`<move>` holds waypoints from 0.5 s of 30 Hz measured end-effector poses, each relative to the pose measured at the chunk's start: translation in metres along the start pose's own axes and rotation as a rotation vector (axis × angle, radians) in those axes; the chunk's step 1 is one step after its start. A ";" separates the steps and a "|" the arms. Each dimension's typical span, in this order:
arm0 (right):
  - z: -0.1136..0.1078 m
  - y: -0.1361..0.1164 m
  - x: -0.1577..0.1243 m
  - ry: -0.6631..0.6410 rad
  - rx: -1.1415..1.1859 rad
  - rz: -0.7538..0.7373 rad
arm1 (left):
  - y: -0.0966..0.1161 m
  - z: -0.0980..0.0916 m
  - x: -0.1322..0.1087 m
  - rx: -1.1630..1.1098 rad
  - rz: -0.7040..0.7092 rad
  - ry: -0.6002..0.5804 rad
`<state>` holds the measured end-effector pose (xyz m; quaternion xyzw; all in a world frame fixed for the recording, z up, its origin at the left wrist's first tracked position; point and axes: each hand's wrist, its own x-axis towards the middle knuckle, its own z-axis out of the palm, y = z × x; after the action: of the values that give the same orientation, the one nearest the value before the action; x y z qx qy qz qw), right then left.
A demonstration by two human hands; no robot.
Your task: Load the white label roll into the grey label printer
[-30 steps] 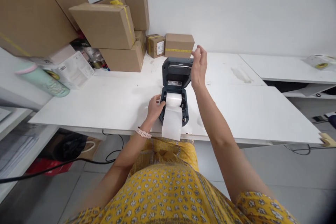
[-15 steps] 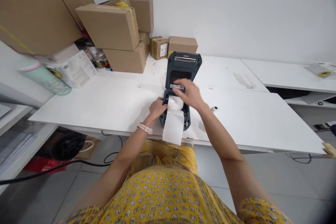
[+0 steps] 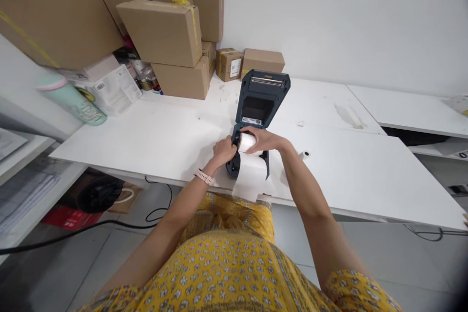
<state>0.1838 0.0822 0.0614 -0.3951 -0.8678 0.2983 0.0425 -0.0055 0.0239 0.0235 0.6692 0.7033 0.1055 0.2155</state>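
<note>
A dark label printer stands on the white table with its lid tipped up and back. Inside its body lies a roll of white labels, and a loose strip of label paper runs from it over the printer's front and past the table edge. My right hand is closed around the roll, fingers at the back and thumb at the front. At the printer's left side, my left hand grips the edge of the body, its fingers curled and partly hidden.
A small white roll lies right of the printer. Cardboard boxes are stacked at the back left, beside a mint green tumbler. Two small boxes sit behind the printer. A black cable hangs below the table.
My right hand has come down from above the printer and closed on the label roll. The paper strip has shifted slightly to the right. My left hand stays at the printer's left side.
</note>
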 end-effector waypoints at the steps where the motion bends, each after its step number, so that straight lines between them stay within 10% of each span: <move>1: -0.008 0.000 -0.012 0.010 0.109 -0.074 | 0.000 0.000 0.000 -0.006 -0.002 -0.004; 8: -0.047 0.028 -0.103 0.402 0.343 -0.077 | -0.002 0.003 0.001 -0.039 -0.005 0.006; 15: -0.004 0.091 -0.092 0.454 0.369 0.192 | -0.004 0.005 0.003 -0.057 -0.017 0.013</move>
<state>0.3081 0.0645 0.0295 -0.5175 -0.7259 0.3579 0.2778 -0.0069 0.0254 0.0167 0.6559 0.7071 0.1283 0.2308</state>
